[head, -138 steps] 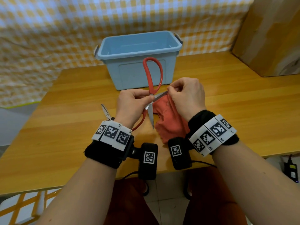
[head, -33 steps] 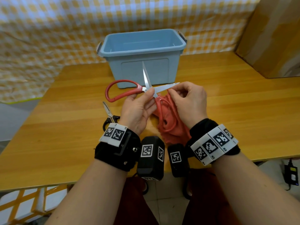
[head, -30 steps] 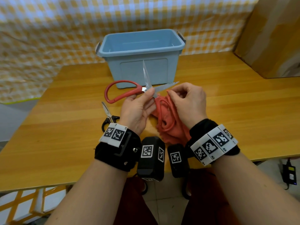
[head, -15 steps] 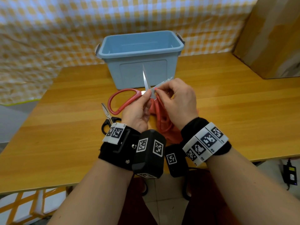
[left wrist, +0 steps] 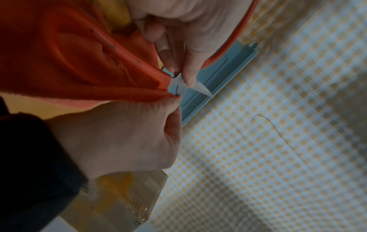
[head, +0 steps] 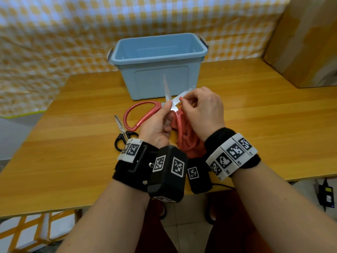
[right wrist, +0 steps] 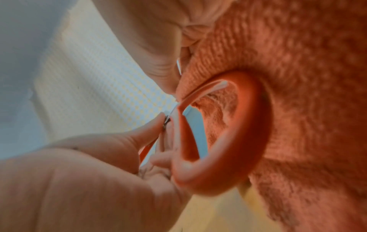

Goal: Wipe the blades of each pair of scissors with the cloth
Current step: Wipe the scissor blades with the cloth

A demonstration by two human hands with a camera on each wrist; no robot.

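My left hand (head: 166, 108) pinches the red-handled scissors (head: 140, 114) at the pivot and holds them above the table. The blades are spread and point away from me. My right hand (head: 182, 99) pinches the orange-red cloth (head: 187, 141) around the right-hand blade (head: 184, 94), close to the pivot. The rest of the cloth hangs down over one red handle loop (right wrist: 248, 141). In the left wrist view the fingertips (left wrist: 186, 78) sit on the pivot beside the cloth (left wrist: 69, 62). Small black-handled scissors (head: 122, 132) lie flat on the table, left of my left hand.
An open blue plastic bin (head: 158, 64) stands behind the hands at the far middle of the wooden table (head: 73, 161). A cardboard box (head: 306, 39) stands at the far right. A yellow checked cloth covers the wall behind.
The red scissors were turned from handle-up to blades pointing away. In the last second my right hand slid the cloth left along the blade toward the pivot.
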